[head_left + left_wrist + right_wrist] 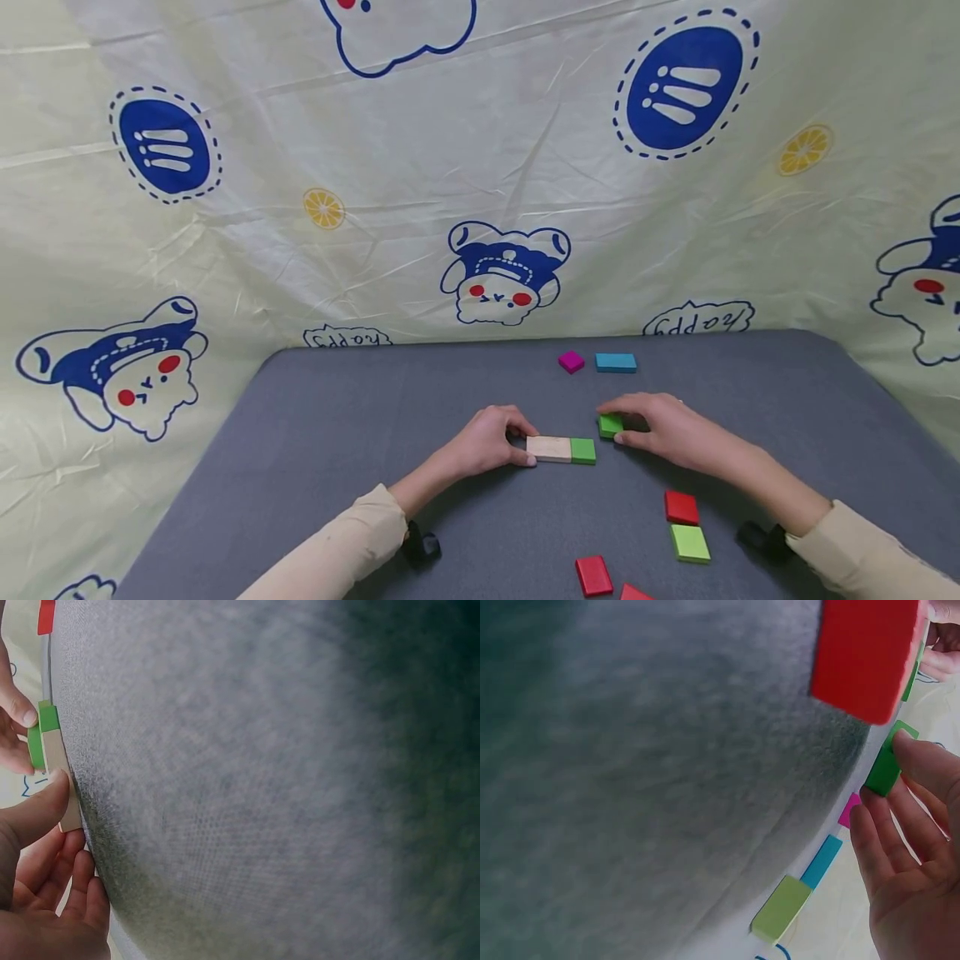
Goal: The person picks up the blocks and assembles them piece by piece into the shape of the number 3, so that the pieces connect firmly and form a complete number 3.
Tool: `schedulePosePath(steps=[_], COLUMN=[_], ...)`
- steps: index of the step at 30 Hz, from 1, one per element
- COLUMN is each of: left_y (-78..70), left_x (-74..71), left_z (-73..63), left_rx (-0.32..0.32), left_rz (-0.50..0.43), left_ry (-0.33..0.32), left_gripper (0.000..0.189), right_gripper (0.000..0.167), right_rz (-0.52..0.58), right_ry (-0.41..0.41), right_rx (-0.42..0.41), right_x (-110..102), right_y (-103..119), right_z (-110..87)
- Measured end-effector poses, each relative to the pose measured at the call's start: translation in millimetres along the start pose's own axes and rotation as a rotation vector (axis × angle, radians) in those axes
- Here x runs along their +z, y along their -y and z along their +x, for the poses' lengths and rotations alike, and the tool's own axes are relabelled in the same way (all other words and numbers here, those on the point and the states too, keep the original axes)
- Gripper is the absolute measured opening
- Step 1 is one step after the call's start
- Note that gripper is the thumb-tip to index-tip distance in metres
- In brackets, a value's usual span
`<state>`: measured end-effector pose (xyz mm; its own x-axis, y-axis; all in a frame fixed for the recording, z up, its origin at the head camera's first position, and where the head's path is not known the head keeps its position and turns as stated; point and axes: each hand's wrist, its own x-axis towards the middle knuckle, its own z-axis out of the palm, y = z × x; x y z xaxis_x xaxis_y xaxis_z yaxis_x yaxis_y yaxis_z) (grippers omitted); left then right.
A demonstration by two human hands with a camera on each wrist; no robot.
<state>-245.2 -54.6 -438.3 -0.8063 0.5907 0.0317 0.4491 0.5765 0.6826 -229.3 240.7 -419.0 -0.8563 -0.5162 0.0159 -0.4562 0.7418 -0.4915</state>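
Note:
My left hand (491, 437) pinches the left end of a plain wooden block (549, 449) lying on the table; its thumb shows on the block in the left wrist view. Against the wooden block's right end sits a green block (583, 451). Up and to the right of that, my right hand (667, 427) grips another green block (611, 427) between thumb and fingers. In the right wrist view this gripped green block (885, 769) is partly covered by the thumb.
At the back of the grey table (337, 433) lie a magenta block (572, 362) and a blue block (616, 362). Nearer, a red block (681, 507) touches a light green block (690, 543). Two more red blocks, one (594, 576) whole and one (634, 592) cut off, lie at the front.

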Motion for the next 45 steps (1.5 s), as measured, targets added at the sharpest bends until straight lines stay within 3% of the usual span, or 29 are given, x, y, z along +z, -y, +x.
schedulePosePath(steps=[19, 33, 45], left_y=[-1.1, 0.2, -0.4], left_x=[-0.7, -0.2, 0.6], left_z=[0.4, 1.7, 0.8], left_rx=[-0.002, -0.003, -0.017], left_rz=[0.002, 0.003, -0.007], left_ry=[0.0, 0.005, 0.001], left_gripper=[0.025, 0.025, 0.026], right_gripper=[0.039, 0.035, 0.029], right_rz=[-0.001, 0.075, 0.054], right_ry=[0.042, 0.042, 0.039], right_rx=[-0.047, -0.045, -0.071], right_x=[9, 6, 7], right_y=[5, 1, 4], right_z=[19.4, 14.5, 21.4])
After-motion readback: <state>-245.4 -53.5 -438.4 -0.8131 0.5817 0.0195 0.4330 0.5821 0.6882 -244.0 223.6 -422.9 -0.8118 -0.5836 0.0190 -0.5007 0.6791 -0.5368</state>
